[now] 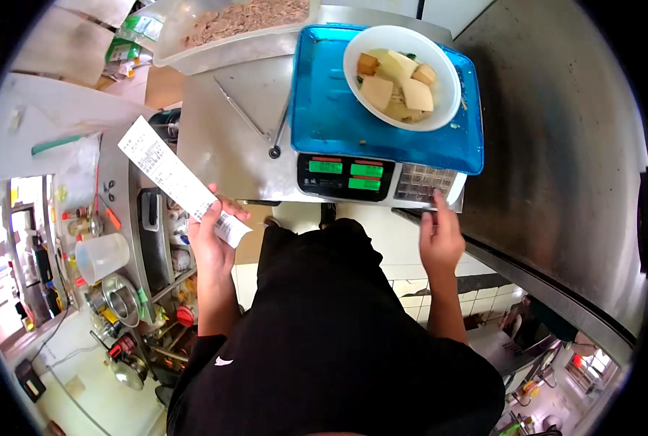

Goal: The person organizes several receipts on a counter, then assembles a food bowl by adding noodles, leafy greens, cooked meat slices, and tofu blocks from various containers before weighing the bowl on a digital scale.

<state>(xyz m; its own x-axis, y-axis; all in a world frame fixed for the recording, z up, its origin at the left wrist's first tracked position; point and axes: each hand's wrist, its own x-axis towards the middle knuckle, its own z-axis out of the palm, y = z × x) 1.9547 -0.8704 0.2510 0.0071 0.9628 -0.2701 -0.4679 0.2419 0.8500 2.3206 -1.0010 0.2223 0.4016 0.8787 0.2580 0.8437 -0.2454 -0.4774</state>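
My left hand (213,236) pinches a long white printed paper receipt (165,168), which slants up and to the left. At the lower right of a digital scale (306,190), my right hand (442,236) has its index finger extended to the keypad (420,182); whether it presses a key I cannot tell. Green digits glow on the scale's display. On the scale's blue tray (320,94) rests a white round bowl (446,73) with pale tofu slabs, browned cubes and some greens in it.
Metal tongs (240,107) lie on the steel counter (200,156) left of the scale. Behind them stands a clear bin (175,54) of brown shreds or slices. A tall steel panel (549,145) rises close on the right. Shelves with a white tub (102,258) and bowls stand at left.
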